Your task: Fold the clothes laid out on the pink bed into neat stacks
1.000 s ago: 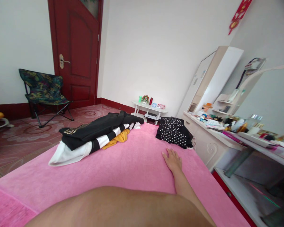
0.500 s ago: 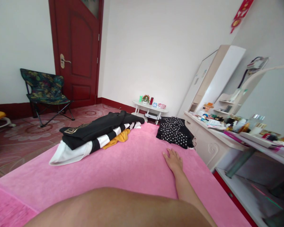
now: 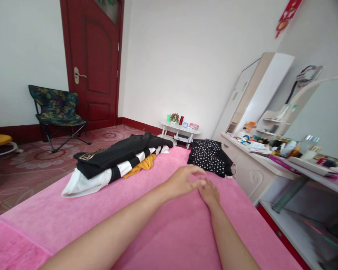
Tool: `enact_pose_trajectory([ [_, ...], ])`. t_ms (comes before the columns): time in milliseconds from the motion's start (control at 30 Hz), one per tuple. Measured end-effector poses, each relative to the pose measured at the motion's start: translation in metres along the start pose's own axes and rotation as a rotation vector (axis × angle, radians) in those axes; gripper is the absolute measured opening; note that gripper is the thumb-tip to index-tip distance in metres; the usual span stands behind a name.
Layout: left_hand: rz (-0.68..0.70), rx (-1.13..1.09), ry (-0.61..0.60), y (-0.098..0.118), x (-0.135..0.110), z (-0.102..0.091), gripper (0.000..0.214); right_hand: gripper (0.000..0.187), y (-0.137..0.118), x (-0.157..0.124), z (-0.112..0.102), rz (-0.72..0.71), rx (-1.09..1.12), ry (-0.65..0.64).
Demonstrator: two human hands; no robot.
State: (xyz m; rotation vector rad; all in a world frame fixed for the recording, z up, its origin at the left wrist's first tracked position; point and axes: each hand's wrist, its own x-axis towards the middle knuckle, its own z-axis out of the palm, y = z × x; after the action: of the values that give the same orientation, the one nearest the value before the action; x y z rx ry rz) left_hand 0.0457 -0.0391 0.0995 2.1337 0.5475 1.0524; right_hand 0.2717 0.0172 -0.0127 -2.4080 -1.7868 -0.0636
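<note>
My left hand (image 3: 183,182) reaches across the pink bed cover (image 3: 101,221), thumb and fingers parted in a curve with nothing visible between them. Its fingertips come close to my right hand (image 3: 210,192), or overlap it; contact is unclear. Flat on the cover, my right hand has its fingers stretched forward, partly hidden. Just beyond both hands lies a folded black garment with white dots (image 3: 207,157). To the left is a pile: a black garment with a gold print (image 3: 121,150), a black-and-white garment (image 3: 86,183) and a mustard-yellow cloth (image 3: 142,166).
Along the right side stands a white dressing table (image 3: 250,180) crowded with bottles. A low white table (image 3: 180,128) with small items is beyond the bed. A folding chair (image 3: 59,107) and a yellow stool (image 3: 0,140) stand left, near a red door (image 3: 97,63).
My left arm was stretched low across the front with its hand out of sight; now the left hand has come forward beside my right hand. My right hand stays on the cover.
</note>
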Motion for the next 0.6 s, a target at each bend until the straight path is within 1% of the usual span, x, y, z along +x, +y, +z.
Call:
enact_pose_trajectory([
  [33, -0.101, 0.223, 0.068, -0.029, 0.001, 0.001, 0.047, 0.059, 0.000, 0.001, 0.000, 0.000, 0.024, 0.003],
  [67, -0.219, 0.414, 0.047, -0.056, -0.002, 0.002, 0.054, 0.060, 0.001, 0.002, 0.001, 0.000, 0.050, 0.005],
  [100, -0.317, 0.541, -0.023, -0.081, -0.008, 0.002, 0.059, 0.060, 0.001, 0.003, 0.002, 0.000, 0.072, 0.006],
  [133, -0.381, 0.612, -0.117, -0.102, -0.015, 0.002, 0.062, 0.060, 0.002, 0.004, 0.003, 0.000, 0.088, 0.008],
  [167, -0.409, 0.664, -0.171, -0.117, -0.021, 0.002, 0.063, 0.059, 0.002, 0.005, 0.003, -0.001, 0.096, 0.009],
  [200, -0.410, 0.696, -0.213, -0.128, -0.027, 0.001, 0.063, 0.059, 0.003, 0.005, 0.004, -0.001, 0.100, 0.011],
  [267, -0.368, 0.738, -0.226, -0.136, -0.033, -0.001, 0.063, 0.058, 0.003, 0.005, 0.004, -0.002, 0.104, 0.018],
  [367, -0.329, 0.772, -0.211, -0.135, -0.033, -0.001, 0.064, 0.057, 0.003, 0.003, 0.003, -0.005, 0.110, 0.025],
  [600, -0.327, 0.783, -0.194, -0.133, -0.031, 0.000, 0.062, 0.057, 0.003, 0.003, 0.001, -0.004, 0.117, 0.017],
])
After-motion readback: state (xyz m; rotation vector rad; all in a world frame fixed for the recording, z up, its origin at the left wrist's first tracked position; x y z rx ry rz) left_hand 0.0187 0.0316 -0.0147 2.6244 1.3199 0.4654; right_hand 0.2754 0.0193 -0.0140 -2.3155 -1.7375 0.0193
